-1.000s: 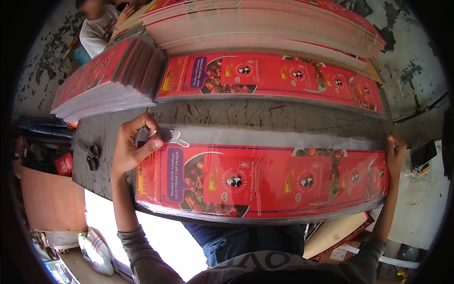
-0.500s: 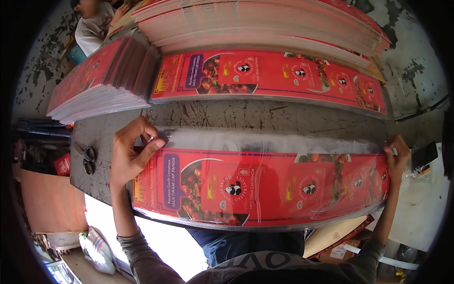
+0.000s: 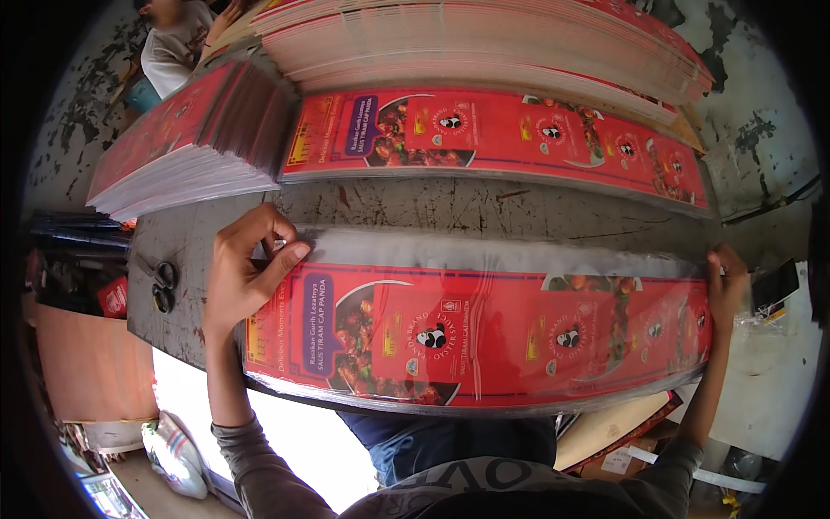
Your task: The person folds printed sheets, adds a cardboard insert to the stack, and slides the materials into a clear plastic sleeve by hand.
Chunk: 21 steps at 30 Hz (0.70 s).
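A long red printed sheet [image 3: 510,337] with panda logos and food pictures lies along the near edge of the worn table, under clear plastic film [image 3: 484,253]. At its upper left corner my left hand [image 3: 251,268] pinches the film's edge between thumb and forefinger. My right hand [image 3: 726,270] is at the upper right corner with its fingers closed on the film's edge. Black scissors [image 3: 162,285] rest on the table left of my left hand.
Behind the near sheet lies a flat pile of similar red sheets [image 3: 501,138]. A tilted stack [image 3: 173,156] stands at the left, and a tall stack [image 3: 475,43] at the back. Another person [image 3: 173,52] is at the upper left. The scratched grey table [image 3: 389,203] shows between them.
Both hands stay at the film's corners. The near sheet and film have shifted slightly in view, and the bright, jagged reflection near my left thumb is gone.
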Each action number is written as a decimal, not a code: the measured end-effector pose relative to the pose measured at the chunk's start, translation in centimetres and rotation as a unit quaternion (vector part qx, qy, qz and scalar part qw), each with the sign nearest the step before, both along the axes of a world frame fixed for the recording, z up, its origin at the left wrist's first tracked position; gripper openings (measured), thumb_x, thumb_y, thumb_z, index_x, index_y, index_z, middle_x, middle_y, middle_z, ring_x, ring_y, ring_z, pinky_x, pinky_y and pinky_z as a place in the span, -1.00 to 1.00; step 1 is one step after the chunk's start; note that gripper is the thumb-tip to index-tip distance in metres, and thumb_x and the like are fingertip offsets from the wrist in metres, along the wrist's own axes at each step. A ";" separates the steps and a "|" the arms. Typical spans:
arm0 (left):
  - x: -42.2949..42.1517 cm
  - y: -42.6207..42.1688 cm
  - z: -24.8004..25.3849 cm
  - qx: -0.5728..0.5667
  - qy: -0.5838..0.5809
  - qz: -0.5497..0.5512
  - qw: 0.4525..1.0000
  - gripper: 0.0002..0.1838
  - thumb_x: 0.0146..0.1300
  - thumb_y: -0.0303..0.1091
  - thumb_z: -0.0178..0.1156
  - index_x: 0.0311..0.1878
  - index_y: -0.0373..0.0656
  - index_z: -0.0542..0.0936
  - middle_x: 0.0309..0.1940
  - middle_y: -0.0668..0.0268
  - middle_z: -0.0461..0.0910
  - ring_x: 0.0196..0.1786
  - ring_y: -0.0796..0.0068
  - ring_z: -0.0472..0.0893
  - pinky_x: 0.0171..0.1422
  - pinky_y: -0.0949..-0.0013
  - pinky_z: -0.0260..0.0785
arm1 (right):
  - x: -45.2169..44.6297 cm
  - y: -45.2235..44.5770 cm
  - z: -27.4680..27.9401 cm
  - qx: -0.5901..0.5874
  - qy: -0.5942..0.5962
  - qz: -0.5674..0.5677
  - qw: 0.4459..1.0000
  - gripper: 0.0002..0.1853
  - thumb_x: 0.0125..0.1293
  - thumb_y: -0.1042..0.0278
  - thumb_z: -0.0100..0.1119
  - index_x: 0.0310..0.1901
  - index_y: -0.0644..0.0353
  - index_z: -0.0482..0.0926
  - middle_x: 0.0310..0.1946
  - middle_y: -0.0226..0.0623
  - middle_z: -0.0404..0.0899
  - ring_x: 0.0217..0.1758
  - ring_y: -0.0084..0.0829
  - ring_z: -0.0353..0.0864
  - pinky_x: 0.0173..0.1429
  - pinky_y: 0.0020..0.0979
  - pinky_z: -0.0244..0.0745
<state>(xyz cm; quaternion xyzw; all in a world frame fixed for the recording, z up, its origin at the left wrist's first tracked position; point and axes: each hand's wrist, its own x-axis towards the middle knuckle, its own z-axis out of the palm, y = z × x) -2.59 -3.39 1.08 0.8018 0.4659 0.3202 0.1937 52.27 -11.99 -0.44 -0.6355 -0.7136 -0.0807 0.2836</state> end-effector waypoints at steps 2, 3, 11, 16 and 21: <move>0.0 0.1 -0.1 0.002 -0.001 -0.006 1.000 -0.82 0.00 -0.51 0.28 -0.52 -0.28 0.44 -0.60 0.30 0.41 -0.57 0.54 0.35 -0.46 0.48 0.20 | -0.2 0.1 0.0 -0.001 0.005 0.001 1.000 -0.65 0.27 0.32 0.05 -0.55 0.34 0.21 -0.66 -0.23 0.11 -0.59 -0.40 0.08 -0.47 -0.40 0.06; -0.1 0.1 -0.1 0.005 -0.001 -0.005 1.000 -0.82 0.00 -0.51 0.28 -0.52 -0.28 0.44 -0.60 0.30 0.41 -0.57 0.54 0.35 -0.46 0.48 0.20 | -0.4 0.2 0.1 -0.003 0.012 0.002 1.000 -0.65 0.27 0.32 0.04 -0.55 0.35 0.21 -0.66 -0.22 0.11 -0.59 -0.40 0.09 -0.47 -0.40 0.07; 0.1 0.0 -0.5 0.014 -0.008 -0.010 1.000 -0.83 0.01 -0.51 0.27 -0.48 -0.27 0.43 -0.59 0.31 0.42 -0.59 0.54 0.36 -0.45 0.47 0.21 | -0.9 0.0 0.2 0.004 0.008 0.016 1.000 -0.62 0.25 0.28 0.08 -0.57 0.35 0.21 -0.66 -0.23 0.13 -0.60 -0.42 0.12 -0.48 -0.40 0.07; 0.1 -0.1 -0.3 0.029 0.009 -0.012 0.999 -0.83 0.01 -0.50 0.28 -0.48 -0.24 0.44 -0.58 0.32 0.43 -0.59 0.50 0.36 -0.36 0.45 0.20 | -1.1 0.3 0.3 0.019 0.019 0.058 0.998 -0.56 0.15 0.21 0.21 -0.63 0.31 0.21 -0.68 -0.31 0.16 -0.61 -0.45 0.16 -0.49 -0.41 0.08; 0.1 -0.1 -0.3 0.037 0.023 -0.009 0.999 -0.83 0.01 -0.49 0.28 -0.48 -0.23 0.44 -0.58 0.33 0.43 -0.58 0.48 0.36 -0.36 0.43 0.21 | -1.0 0.3 0.4 -0.012 0.031 0.044 0.998 -0.54 0.16 0.19 0.19 -0.62 0.31 0.19 -0.69 -0.31 0.13 -0.60 -0.47 0.14 -0.48 -0.43 0.06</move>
